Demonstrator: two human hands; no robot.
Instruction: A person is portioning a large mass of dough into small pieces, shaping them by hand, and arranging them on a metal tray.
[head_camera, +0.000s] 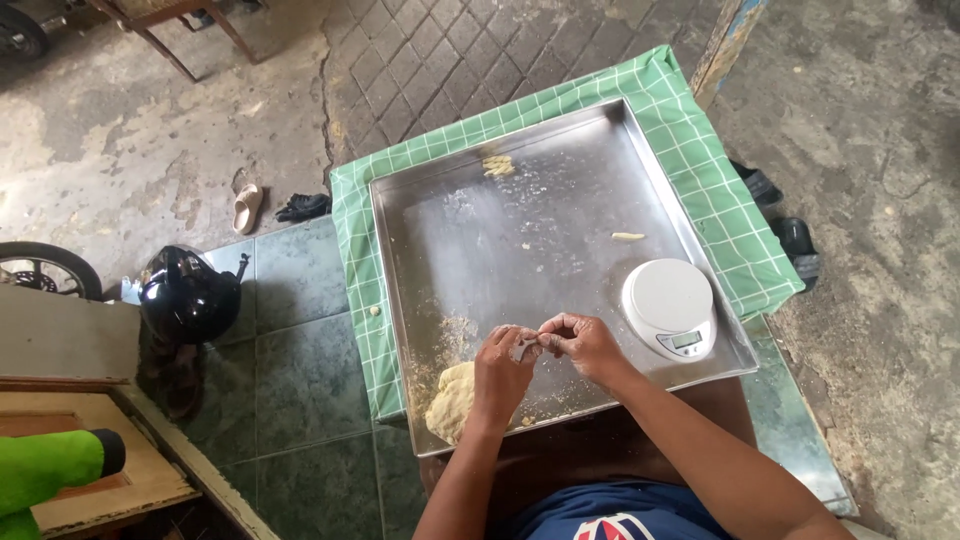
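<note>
Both forearms come in from six o'clock, and they meet over the near edge of the big square metal tray (560, 190). That tray is the largest thing in view; it lies on a table covered by a green checked cloth (700, 150), which shows at the tray's nine, twelve and three o'clock sides. Floor of grey tiles and cracked concrete spreads all round.

Next in size, a black helmet (188, 293) sits on the floor at nine o'clock of the tray, well apart from it. On the tray, at its four o'clock corner, stands a round white kitchen scale (668, 305), just beside the right hand (590, 347). At the seven o'clock corner lies a pale yellow dough lump (450, 400), with the left hand (503, 372) partly over it; crumbs are scattered around it.

The two hands touch at their fingertips, both pinched on a small piece of dough (524, 345) held between them just above the tray floor; its shape is too small to tell. Smaller still, a cluster of shaped dough bits (498, 166) rests at twelve o'clock near the far rim, and a single thin dough strip (628, 237) lies toward two o'clock, apart from everything else
</note>
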